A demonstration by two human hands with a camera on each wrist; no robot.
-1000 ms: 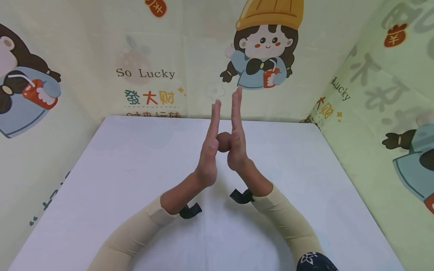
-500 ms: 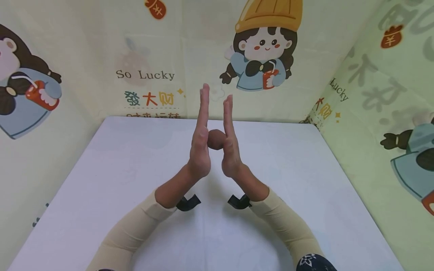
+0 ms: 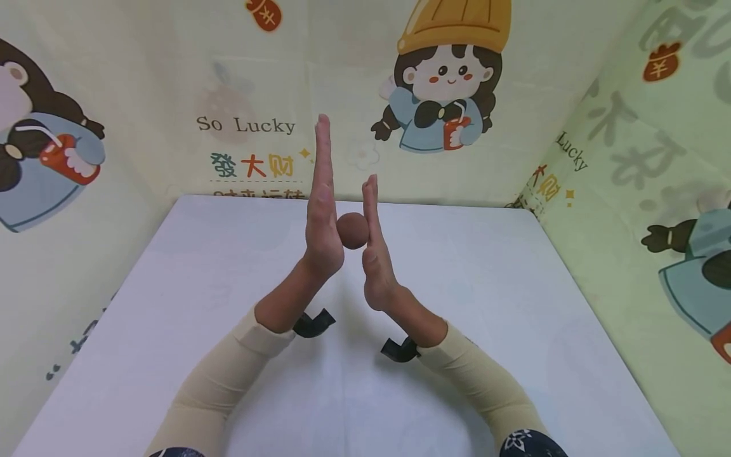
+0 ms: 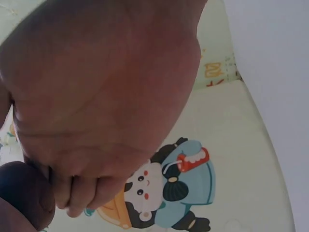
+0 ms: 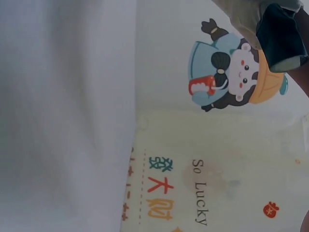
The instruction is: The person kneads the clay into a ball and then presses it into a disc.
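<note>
A matte brown ball (image 3: pixel 352 230) is held above the table between two flat, upright palms in the head view. On its left side my left hand (image 3: pixel 324 222) presses it near the base of the palm, fingers straight and pointing away. Opposite, my right hand (image 3: pixel 378 260) touches it with the finger area, its fingers straight too. The left hand sits farther forward than the right. In the left wrist view the palm of the left hand (image 4: pixel 106 96) fills the upper left, with a dark rounded shape at the lower left corner. The right wrist view barely catches the right hand.
A white table (image 3: pixel 188 273) lies beneath both arms. Printed cloth walls (image 3: pixel 342 76) with cartoon figures and lettering enclose its back and sides. Each wrist carries a black strap (image 3: pixel 314 324) by a beige sleeve (image 3: pixel 211 381).
My left hand has slid forward and left, while the right has drawn back toward me and a little left. Between them the ball has shifted left and slightly forward.
</note>
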